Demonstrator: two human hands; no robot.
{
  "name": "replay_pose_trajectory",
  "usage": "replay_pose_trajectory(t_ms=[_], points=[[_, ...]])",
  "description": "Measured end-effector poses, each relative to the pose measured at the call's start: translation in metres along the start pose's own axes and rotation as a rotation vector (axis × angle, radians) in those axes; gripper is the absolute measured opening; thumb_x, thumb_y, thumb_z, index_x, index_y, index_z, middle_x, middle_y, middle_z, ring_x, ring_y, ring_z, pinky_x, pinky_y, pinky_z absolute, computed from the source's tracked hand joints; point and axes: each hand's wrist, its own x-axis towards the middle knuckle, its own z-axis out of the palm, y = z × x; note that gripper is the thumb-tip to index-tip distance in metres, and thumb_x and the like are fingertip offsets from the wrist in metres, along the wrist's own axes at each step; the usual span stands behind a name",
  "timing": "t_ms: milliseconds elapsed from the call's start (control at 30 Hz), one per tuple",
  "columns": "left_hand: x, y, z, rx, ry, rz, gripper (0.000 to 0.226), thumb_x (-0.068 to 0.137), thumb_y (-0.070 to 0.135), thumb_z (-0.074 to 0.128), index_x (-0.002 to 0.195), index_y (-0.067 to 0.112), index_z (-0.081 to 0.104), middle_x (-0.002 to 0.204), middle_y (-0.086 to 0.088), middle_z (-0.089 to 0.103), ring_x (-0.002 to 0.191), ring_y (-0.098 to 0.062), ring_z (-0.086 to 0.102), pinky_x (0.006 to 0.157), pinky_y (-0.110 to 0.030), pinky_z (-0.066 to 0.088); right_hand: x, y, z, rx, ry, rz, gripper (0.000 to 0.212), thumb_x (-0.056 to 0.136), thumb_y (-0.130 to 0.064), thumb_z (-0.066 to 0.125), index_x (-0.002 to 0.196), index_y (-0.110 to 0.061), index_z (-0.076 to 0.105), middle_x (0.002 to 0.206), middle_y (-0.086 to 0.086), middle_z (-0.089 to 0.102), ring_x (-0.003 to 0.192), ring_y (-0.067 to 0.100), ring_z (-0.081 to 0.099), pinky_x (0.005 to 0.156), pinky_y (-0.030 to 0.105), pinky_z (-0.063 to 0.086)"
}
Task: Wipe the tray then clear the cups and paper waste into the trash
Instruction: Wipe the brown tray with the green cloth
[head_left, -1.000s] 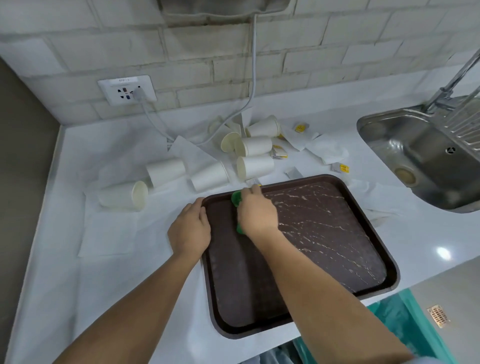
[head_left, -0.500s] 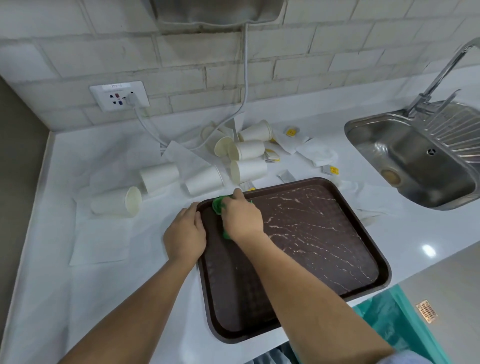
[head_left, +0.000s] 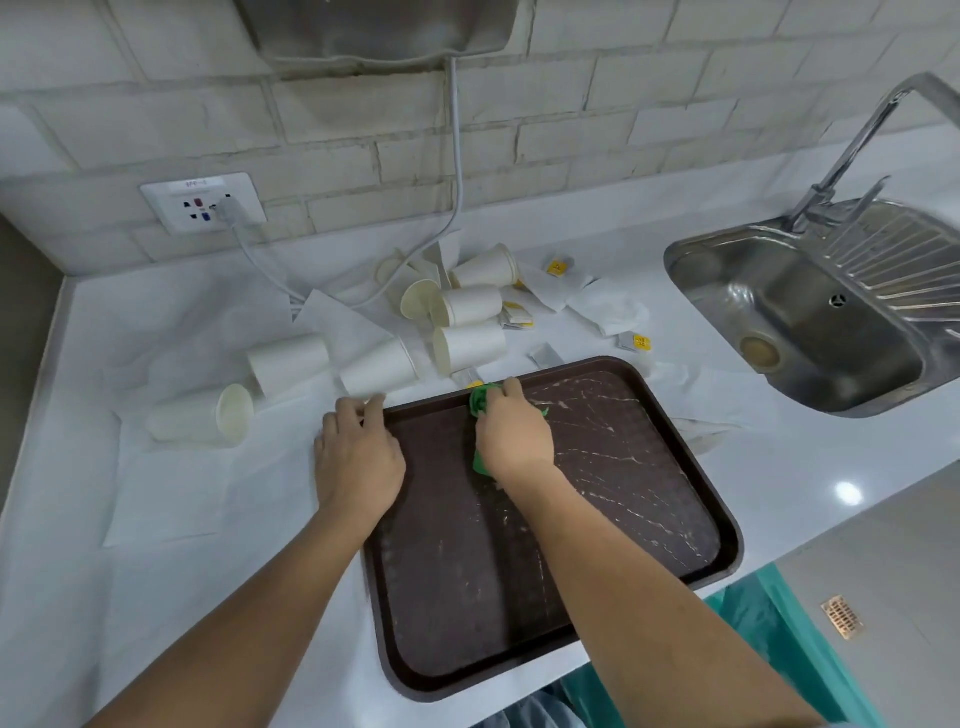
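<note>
**Tray wipe under way: cloth at the far rim**

**Item in hand.** Dark brown rectangular plastic tray (head_left: 675, 540), flat on the white desk (head_left: 57, 545), under both grips. Its near edge sits close to the desk's front edge.

**Right grip** (head_left: 511, 434). Fingers curled over a crumpled green cloth (head_left: 480, 402), pressing it to the tray floor just short of the far rim.

**Left grip** (head_left: 358, 457). Released and holding nothing, it lies flat across the tray's far left corner, apparently as a brace.

**Soil.** Pale dried streaks (head_left: 597, 415) run to the right of the right grip and back toward the person. The strip to its left looks darker and cleaner.

**Method advised.**
- Draw the cloth from the far rim toward the body in straight, overlapping lanes, each one further right.
- Press with the whole palm, since the streaks look dried on.
- Run a fingertip of cloth along the rim's inner corner.
- Turn the cloth to a fresh face once it is loaded.
- Bear down with the left grip so the tray does not creep toward the desk's front edge.

**Pending.**
- White paper cups (head_left: 470, 348), on their sides beyond both grips.
- White paper napkins (head_left: 161, 499), left of the left grip.
- Small yellow-labelled sachets (head_left: 641, 341), beyond and right of the right grip.
- Teal-lined trash bin (head_left: 769, 639), below the tray's near right corner.
</note>
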Motion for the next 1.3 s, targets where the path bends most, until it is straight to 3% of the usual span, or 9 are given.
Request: replay_pose_trajectory(t_ms=[200, 433, 667, 767, 833, 1000, 1167, 1300], points=[[0.017, 0.044, 0.026, 0.018, -0.024, 0.046, 0.033, 0.101, 0.045, 0.05, 0.124, 0.028, 0.066, 0.114, 0.0, 0.061, 0.11, -0.027, 0.053, 0.097, -0.045, 0.036, 0.001, 0.009, -0.007, 0.058, -0.005, -0.088, 0.018, 0.092, -0.012, 0.057, 0.11, -0.01, 0.058, 0.122, 0.006, 0.046, 0.078, 0.036, 0.061, 0.053, 0.036, 0.04], [0.025, 0.04, 0.04, -0.177, 0.064, -0.056, 0.022, 0.1, 0.045, 0.058, 0.11, 0.035, 0.076, 0.099, 0.007, 0.059, 0.102, -0.023, 0.05, 0.095, -0.044, 0.029, 0.014, 0.037, -0.017, 0.05, 0.025, -0.081, 0.018, 0.091, -0.015, 0.057, 0.109, -0.013, 0.059, 0.121, 0.006, 0.046, 0.077, 0.037, 0.062, 0.057, 0.036, 0.041], [0.041, 0.04, 0.026, -0.22, -0.159, -0.143, 0.022, 0.092, 0.056, 0.064, 0.11, 0.046, 0.074, 0.103, 0.011, 0.059, 0.112, -0.021, 0.052, 0.097, -0.046, 0.032, 0.039, 0.107, -0.045, 0.088, 0.11, 0.142, 0.014, 0.091, -0.014, 0.052, 0.101, -0.011, 0.061, 0.116, 0.009, 0.05, 0.083, 0.039, 0.062, 0.063, 0.036, 0.04], [0.048, 0.041, 0.021, -0.235, -0.193, -0.166, 0.005, 0.089, 0.053, 0.069, 0.091, 0.049, 0.072, 0.096, 0.012, 0.06, 0.105, -0.018, 0.056, 0.095, -0.048, 0.036, 0.033, 0.084, -0.037, 0.087, 0.092, 0.091, 0.015, 0.089, -0.011, 0.055, 0.103, -0.008, 0.061, 0.12, 0.01, 0.05, 0.082, 0.038, 0.063, 0.061, 0.035, 0.039], [0.049, 0.042, 0.022, -0.262, -0.186, -0.174, 0.006, 0.088, 0.052, 0.072, 0.083, 0.05, 0.068, 0.094, 0.012, 0.061, 0.101, -0.015, 0.056, 0.095, -0.048, 0.036, 0.025, 0.065, -0.027, 0.096, 0.047, -0.013, 0.017, 0.089, -0.012, 0.056, 0.105, -0.008, 0.061, 0.123, 0.009, 0.049, 0.084, 0.036, 0.064, 0.06, 0.033, 0.039], [0.05, 0.039, 0.024, -0.26, -0.17, -0.19, 0.012, 0.085, 0.057, 0.072, 0.094, 0.048, 0.075, 0.091, 0.014, 0.059, 0.093, -0.01, 0.051, 0.087, -0.041, 0.031, 0.033, 0.083, -0.033, 0.094, 0.038, -0.068, 0.019, 0.095, -0.023, 0.052, 0.108, -0.013, 0.061, 0.118, 0.007, 0.049, 0.085, 0.038, 0.062, 0.064, 0.037, 0.045], [0.051, 0.04, 0.024, -0.255, -0.172, -0.201, 0.019, 0.084, 0.059, 0.072, 0.097, 0.046, 0.077, 0.092, 0.014, 0.06, 0.092, -0.01, 0.05, 0.085, -0.039, 0.029, 0.049, 0.136, -0.05, 0.077, 0.149, 0.077, 0.017, 0.094, -0.016, 0.049, 0.104, -0.009, 0.062, 0.111, 0.01, 0.051, 0.085, 0.038, 0.06, 0.064, 0.038, 0.044], [0.049, 0.037, 0.025, -0.252, -0.153, -0.216, 0.026, 0.083, 0.061, 0.073, 0.101, 0.043, 0.077, 0.097, 0.014, 0.061, 0.094, -0.009, 0.048, 0.087, -0.039, 0.028, 0.052, 0.154, -0.054, 0.035, 0.137, 0.146, 0.013, 0.093, -0.013, 0.049, 0.101, -0.009, 0.058, 0.105, 0.01, 0.049, 0.081, 0.038, 0.06, 0.061, 0.037, 0.04]])
